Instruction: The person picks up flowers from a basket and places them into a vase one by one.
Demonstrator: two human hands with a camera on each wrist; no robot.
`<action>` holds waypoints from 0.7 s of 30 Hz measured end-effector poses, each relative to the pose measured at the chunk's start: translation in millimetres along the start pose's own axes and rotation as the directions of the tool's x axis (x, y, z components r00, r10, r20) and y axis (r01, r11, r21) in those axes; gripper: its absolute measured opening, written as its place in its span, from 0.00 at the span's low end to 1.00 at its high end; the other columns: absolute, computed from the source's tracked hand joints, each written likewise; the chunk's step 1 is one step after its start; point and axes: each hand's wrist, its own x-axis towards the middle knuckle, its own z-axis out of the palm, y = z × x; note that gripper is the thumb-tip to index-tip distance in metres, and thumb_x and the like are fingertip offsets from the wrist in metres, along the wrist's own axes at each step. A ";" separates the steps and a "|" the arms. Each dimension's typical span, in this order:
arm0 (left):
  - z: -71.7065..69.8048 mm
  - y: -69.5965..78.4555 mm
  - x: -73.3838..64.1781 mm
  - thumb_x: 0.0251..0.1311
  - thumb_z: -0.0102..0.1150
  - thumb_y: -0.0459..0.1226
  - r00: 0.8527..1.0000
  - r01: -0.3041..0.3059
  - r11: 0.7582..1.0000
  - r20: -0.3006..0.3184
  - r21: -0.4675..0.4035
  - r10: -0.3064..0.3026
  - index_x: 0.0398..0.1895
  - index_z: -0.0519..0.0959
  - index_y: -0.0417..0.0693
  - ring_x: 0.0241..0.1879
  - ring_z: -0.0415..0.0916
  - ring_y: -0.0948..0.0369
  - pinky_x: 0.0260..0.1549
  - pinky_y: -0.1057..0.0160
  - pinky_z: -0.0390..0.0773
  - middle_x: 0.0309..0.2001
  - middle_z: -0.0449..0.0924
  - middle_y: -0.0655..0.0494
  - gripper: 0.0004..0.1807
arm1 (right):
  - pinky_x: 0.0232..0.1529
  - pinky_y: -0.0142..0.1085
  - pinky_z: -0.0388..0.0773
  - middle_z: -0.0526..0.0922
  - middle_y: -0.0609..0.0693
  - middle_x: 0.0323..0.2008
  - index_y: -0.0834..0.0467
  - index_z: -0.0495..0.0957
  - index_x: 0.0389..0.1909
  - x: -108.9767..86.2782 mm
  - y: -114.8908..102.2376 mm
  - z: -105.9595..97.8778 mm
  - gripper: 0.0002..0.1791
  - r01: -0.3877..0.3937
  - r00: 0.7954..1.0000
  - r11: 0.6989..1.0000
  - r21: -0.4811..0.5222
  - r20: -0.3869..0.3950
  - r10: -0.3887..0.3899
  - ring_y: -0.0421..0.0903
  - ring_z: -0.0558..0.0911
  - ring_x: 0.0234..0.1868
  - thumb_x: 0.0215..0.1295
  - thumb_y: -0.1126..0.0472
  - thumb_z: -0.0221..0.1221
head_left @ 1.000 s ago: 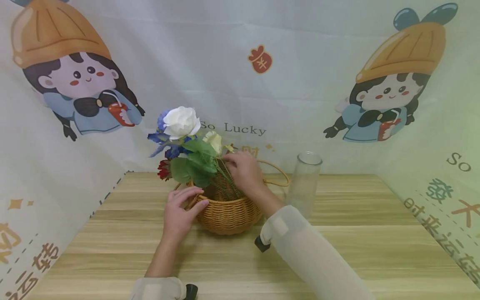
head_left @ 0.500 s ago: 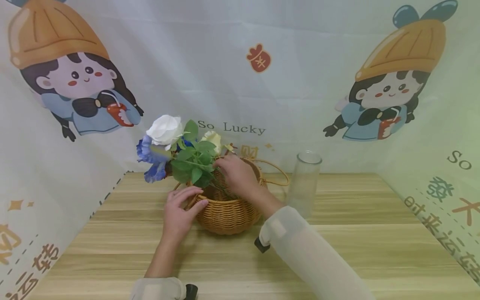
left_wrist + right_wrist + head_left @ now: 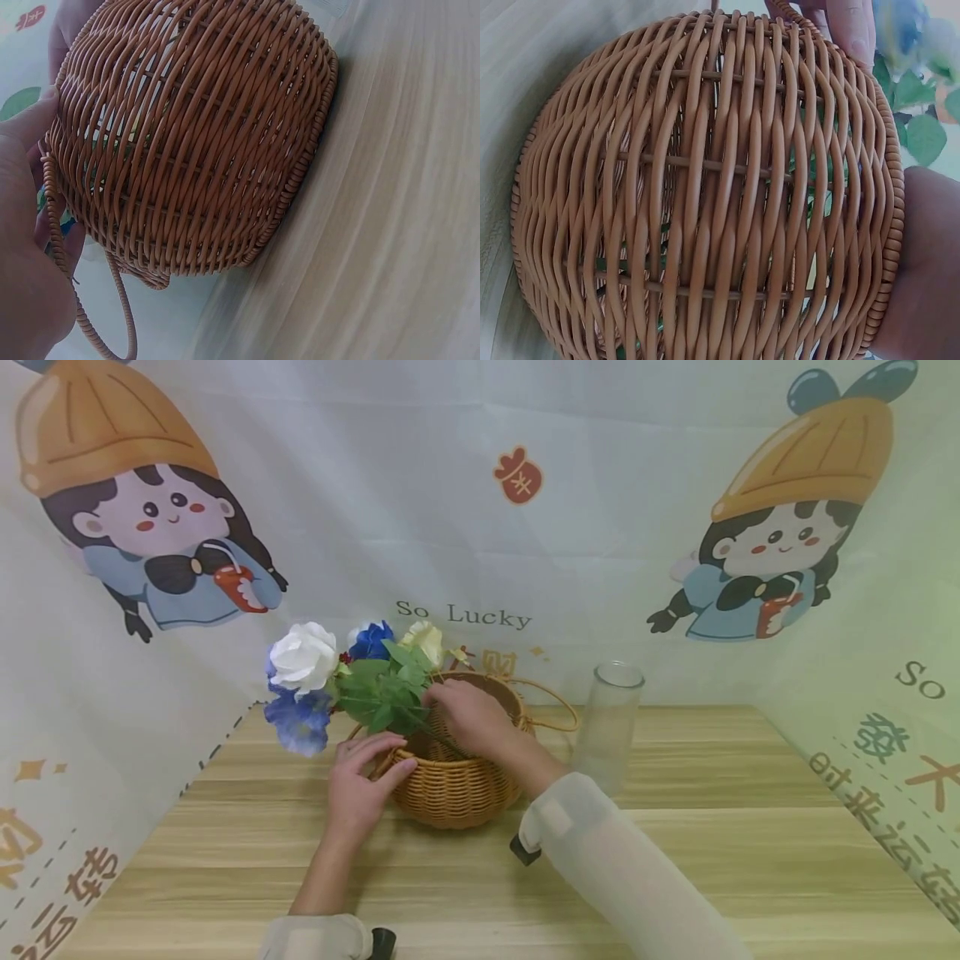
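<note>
A brown wicker basket (image 3: 457,793) stands on the table, its side filling both wrist views. My left hand (image 3: 362,781) holds its left rim, the thumb in front and the fingers by the handle (image 3: 84,319). Over the opening my right hand (image 3: 472,714) pinches flower stems, its fingertips partly hidden by leaves. The bunch leans out over the left rim: a white rose (image 3: 303,657), a light blue flower (image 3: 298,722), a dark blue flower (image 3: 371,641) and green leaves (image 3: 382,689). A pale yellow rose (image 3: 423,643) rises at the back. Stems run down inside the basket.
A clear glass vase (image 3: 609,727) stands upright just right of the basket, near its right handle (image 3: 558,706). The wooden table (image 3: 712,860) ends at a printed cloth backdrop (image 3: 585,552) behind and on both sides.
The white rose and light blue flower have swung left and down, and the bunch leans lower. My right hand has shifted slightly left. The left hand and basket have stayed put.
</note>
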 end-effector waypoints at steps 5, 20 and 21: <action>-0.8 2.7 -1.6 0.50 0.73 0.34 0.990 0.133 0.989 0.060 -0.059 -0.129 0.44 0.84 0.41 0.55 0.68 0.61 0.55 0.70 0.65 0.52 0.81 0.47 0.16 | 0.49 0.38 0.74 0.81 0.48 0.45 0.54 0.79 0.49 -0.3 0.1 -0.5 0.13 -0.016 0.999 1.000 0.026 0.031 0.015 0.45 0.78 0.48 0.69 0.68 0.50; -0.7 -0.5 -0.7 0.47 0.75 0.33 1.000 0.016 1.000 0.024 0.001 -0.016 0.41 0.85 0.44 0.51 0.70 0.59 0.54 0.68 0.62 0.47 0.83 0.49 0.15 | 0.46 0.36 0.75 0.82 0.50 0.39 0.57 0.81 0.41 -3.2 6.4 0.5 0.04 0.028 0.997 0.995 0.094 -0.079 -0.021 0.46 0.80 0.43 0.67 0.66 0.60; -0.7 -0.9 -0.7 0.47 0.75 0.33 1.000 0.012 1.000 0.022 0.007 -0.012 0.41 0.86 0.44 0.51 0.70 0.60 0.54 0.68 0.63 0.47 0.83 0.50 0.15 | 0.46 0.37 0.75 0.82 0.50 0.40 0.57 0.81 0.41 -3.4 7.1 0.4 0.05 0.021 0.995 0.995 0.101 -0.100 -0.011 0.46 0.80 0.43 0.68 0.66 0.59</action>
